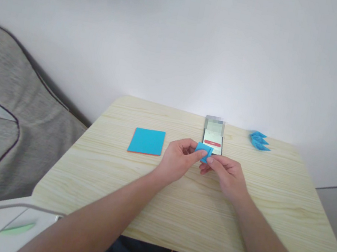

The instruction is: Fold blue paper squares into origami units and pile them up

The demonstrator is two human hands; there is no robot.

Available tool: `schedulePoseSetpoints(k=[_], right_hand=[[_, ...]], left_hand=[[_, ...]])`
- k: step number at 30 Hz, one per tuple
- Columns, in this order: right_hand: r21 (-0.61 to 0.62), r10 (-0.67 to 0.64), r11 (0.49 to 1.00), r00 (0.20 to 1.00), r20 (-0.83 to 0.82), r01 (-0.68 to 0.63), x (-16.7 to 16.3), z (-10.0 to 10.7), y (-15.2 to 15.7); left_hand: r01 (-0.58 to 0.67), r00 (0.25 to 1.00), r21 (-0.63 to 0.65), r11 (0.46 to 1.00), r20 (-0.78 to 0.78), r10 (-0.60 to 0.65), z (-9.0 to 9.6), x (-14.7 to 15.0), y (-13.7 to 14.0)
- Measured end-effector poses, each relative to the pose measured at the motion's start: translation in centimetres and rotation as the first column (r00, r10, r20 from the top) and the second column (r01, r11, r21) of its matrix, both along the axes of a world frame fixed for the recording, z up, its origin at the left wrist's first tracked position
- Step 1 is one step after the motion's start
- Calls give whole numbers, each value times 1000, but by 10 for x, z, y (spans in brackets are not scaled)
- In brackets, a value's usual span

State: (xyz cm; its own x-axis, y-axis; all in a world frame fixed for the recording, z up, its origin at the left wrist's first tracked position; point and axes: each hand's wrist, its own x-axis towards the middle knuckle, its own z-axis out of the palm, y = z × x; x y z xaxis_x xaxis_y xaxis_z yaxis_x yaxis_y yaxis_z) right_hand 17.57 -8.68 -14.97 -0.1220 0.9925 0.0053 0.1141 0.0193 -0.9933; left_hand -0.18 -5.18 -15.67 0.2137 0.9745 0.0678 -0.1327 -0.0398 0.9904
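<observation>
Left fingers (197, 155), right fingers (214, 164) pinching folded paper (203, 147).

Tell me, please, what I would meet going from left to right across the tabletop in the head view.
Blue square with an orange edge → left hand → folded blue paper → right hand → pointed blue folded pieces.

No legible text from where I stand. Phone (213, 135) display: the red button (213, 143) carries a pale marking, too small to read; upper section blurred.
</observation>
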Motion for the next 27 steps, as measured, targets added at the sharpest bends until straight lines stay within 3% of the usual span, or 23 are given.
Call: schedulePoseSetpoints(k=[6,13,27], right_hand=[[-64,34,997,998,-53,-38,1,-3,2],[-150,117,976,963,-243,-156,2,-6,4],[-120,172,974,974,-149,-190,8,-10,3]], left_hand=[[-12,998,-32,999,62,14,0,2,-4],[76,993,41,996,89,-80,5,-2,-7],[200,964,23,979,173,-201,6,-1,-6]])
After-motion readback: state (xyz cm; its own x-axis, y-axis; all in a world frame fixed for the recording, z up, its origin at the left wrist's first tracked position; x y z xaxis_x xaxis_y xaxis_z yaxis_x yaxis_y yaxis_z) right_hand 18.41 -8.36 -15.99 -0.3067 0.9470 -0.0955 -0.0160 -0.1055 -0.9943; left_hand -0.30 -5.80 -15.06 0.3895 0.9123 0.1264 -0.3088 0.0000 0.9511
